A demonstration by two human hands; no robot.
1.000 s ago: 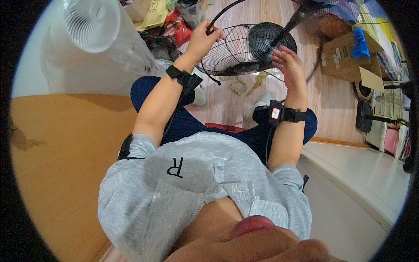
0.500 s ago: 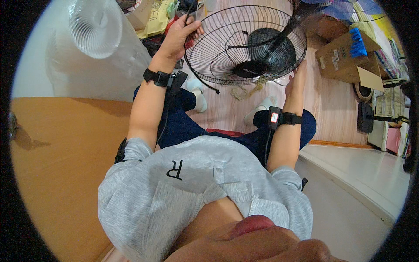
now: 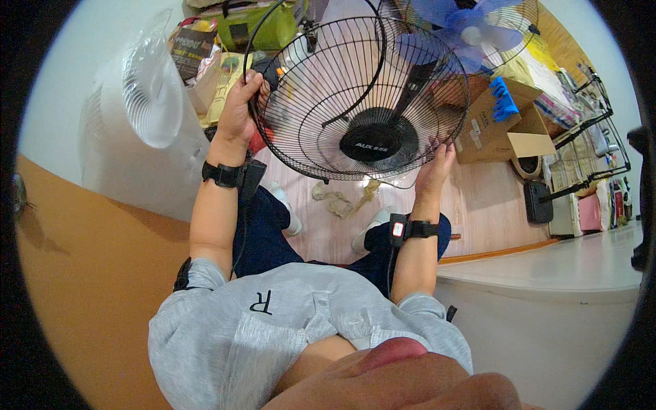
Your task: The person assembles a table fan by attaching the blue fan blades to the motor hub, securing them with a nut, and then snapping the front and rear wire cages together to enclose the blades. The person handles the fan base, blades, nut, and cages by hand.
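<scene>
Fan grille (image 3: 374,142) is pinched at left edge by left hand (image 3: 237,113), touched lower right by right hand (image 3: 434,172), closure unclear.

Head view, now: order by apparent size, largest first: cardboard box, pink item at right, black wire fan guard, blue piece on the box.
1. Black wire fan guard, clearly largest.
2. Cardboard box.
3. Blue piece and pink item: look too alike to rank.

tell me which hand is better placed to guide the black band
The left hand, likely: it grips the black band beside the fan guard, while the right hand is at the guard's lower right edge.
</scene>
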